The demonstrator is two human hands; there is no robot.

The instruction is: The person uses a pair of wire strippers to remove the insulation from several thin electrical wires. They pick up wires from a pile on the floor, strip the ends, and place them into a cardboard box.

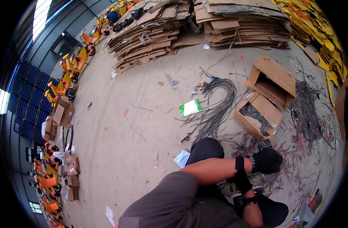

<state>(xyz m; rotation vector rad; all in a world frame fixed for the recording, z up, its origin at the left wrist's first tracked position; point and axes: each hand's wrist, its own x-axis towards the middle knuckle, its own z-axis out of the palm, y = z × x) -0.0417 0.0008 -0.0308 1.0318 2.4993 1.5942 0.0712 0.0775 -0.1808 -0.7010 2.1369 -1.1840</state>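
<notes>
My left hand (266, 161), in a black glove, reaches across my body with its fingers curled. It is above a scatter of short black and red cable scraps (248, 146). From this angle I cannot see whether anything is inside it. Below the left wrist is my right hand (243, 183), also black-gloved and partly covered by the left forearm. Its fingers and anything in them are hidden. Beyond my bent knee lies a bundle of long grey-black cables (226, 91). A torn cardboard box (265, 109) holding dark cable pieces stands just past my left hand.
Another open cardboard box (273, 77) lies tilted behind it. A cable heap (306, 114) spreads to the right. A green-and-white packet (190, 108) and a pale blue packet (182, 159) lie on the floor. Flattened cardboard stacks (151, 42) and yellow scooters (77, 61) stand farther off.
</notes>
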